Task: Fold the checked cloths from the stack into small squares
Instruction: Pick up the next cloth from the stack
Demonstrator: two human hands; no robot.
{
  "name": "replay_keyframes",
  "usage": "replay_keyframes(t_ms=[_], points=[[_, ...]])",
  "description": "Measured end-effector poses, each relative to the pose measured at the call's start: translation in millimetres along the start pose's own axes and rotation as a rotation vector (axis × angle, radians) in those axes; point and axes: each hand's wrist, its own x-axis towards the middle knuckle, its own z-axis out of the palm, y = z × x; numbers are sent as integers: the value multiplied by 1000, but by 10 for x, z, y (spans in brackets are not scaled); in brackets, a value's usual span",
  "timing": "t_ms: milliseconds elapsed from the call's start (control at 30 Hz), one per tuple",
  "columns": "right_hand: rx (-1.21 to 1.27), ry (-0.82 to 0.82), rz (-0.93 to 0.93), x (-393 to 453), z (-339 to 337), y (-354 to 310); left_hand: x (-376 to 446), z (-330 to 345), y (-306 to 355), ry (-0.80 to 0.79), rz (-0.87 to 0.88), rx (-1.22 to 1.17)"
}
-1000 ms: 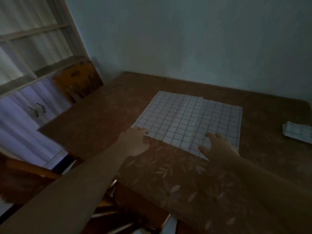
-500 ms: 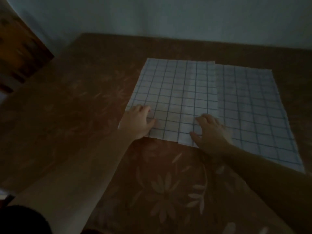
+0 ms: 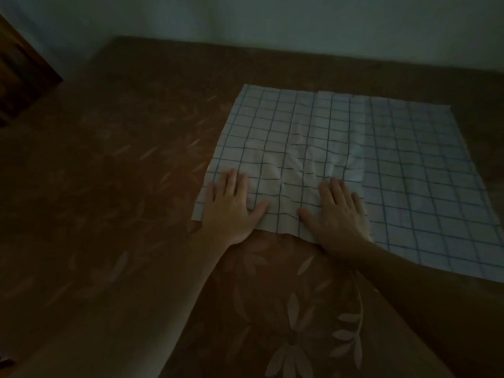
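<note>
Pressing both palms flat, we have the white cloth with a thin blue check (image 3: 341,159) spread on the brown table covering printed with pale leaf and flower shapes (image 3: 286,309). Light is dim; detail is limited. The cloth lies toward the far right of the table, its near edge just in front of our wrists. A folded-over layer covers the left part of the cloth, its right edge running straight from far to near; the single layer beyond it on the right looks duller. Our left hand (image 3: 231,205) rests on the near left corner of the folded layer, fingers straight and together, thumb spread toward the middle, gripping nothing. Our right hand (image 3: 338,216) rests near the right edge of that same layer, fingers straight and slightly apart, thumb pointing left, likewise holding nothing. Between the two hands the fabric shows shallow wrinkles. A plain pale wall (image 3: 272,20) stands behind the table, and a dark wooden piece of furniture (image 3: 19,72) shows at the far left.
</note>
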Motion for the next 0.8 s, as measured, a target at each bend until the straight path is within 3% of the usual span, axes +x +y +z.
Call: replay_keyframes(t_ms=[133, 300, 500, 667, 800], points=[[141, 75, -47, -153, 33, -78, -155, 43, 69, 37, 14, 7], [281, 200, -101, -299, -18, -127, -385, 21, 223, -40, 36, -102], [172, 161, -321, -636, -339, 36, -502, -260, 324, 184, 165, -306], [13, 191, -586, -1000, -1045, 351, -530, -666, 641, -30, 299, -142], [-52, 250, -544, -1310, -1539, 618, -750, -950, 1010, -150, 260, -184]])
